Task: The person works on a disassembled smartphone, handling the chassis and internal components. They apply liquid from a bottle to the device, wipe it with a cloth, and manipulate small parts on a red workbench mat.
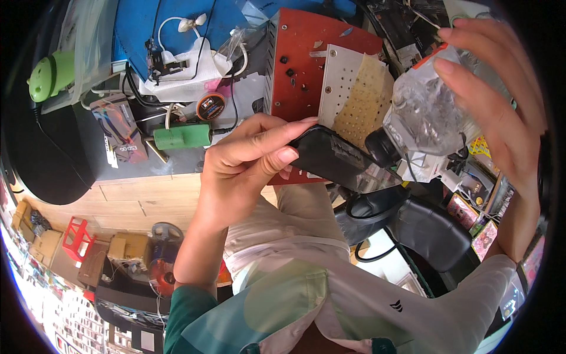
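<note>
My left hand [243, 154] pinches a black panel [333, 158]. My right hand [498, 112] curves by clear plastic [421, 97]; I can't tell whether it grips.

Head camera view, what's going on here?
A person's left hand pinches one end of a glossy black phone-shaped panel, tilted, by a red metal box. The right hand is raised at crumpled clear plastic; whether it grips that, I can't tell.

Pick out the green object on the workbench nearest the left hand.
The elongated green piece beside the left hand; the rounded green object lies farther off, upper left.
</note>
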The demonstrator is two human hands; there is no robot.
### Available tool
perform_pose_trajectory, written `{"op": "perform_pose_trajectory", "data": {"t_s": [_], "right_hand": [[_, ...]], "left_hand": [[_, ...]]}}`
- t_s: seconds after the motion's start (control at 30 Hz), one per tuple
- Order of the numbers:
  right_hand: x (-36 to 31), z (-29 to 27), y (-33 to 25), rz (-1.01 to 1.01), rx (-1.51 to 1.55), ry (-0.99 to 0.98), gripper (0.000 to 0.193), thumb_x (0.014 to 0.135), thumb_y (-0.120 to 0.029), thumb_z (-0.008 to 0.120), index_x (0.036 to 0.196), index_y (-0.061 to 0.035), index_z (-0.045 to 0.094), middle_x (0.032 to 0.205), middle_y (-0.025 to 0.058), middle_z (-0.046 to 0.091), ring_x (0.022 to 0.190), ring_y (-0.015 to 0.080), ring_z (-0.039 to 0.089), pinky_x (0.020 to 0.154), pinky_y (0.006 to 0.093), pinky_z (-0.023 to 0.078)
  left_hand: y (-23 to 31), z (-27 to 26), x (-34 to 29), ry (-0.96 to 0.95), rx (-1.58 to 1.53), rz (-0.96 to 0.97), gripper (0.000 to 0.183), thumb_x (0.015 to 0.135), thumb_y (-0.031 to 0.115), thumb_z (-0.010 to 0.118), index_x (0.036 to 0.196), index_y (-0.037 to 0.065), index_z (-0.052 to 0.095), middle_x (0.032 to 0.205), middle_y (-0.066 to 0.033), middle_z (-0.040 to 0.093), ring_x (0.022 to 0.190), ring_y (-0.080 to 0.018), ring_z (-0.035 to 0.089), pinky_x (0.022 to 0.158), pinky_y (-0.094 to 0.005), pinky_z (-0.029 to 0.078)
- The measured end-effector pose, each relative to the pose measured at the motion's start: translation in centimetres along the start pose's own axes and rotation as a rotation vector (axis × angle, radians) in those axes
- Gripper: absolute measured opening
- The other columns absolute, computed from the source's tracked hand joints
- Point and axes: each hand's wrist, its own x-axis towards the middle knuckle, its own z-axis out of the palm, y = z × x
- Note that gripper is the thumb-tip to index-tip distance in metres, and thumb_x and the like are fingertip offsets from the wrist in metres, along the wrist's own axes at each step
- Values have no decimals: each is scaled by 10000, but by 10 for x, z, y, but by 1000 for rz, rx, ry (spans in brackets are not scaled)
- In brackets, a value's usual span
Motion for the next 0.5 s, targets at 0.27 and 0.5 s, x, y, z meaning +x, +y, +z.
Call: {"op": "perform_pose_trajectory", "data": {"t_s": [0.27,0.5], "right_hand": [[15,-13,-6,-74,-60,-22,585,709,21,800,1281,-55,698,1279,213,695,1185,443,661,1007,555,514],[12,-9,-7,-76,-46,-12,533,770,-34,782,1295,-67,695,1295,213,696,1197,445,661,1034,573,493]], "left_hand": [[-5,4,1,37,-24,119,271,1002,91,720,1256,5,760,1150,-149,707,836,-144,688,713,-256,580],[-5,2,7,45,-34,208,234,994,84,727,1213,33,790,1103,-127,727,822,-125,678,722,-256,571]]}}
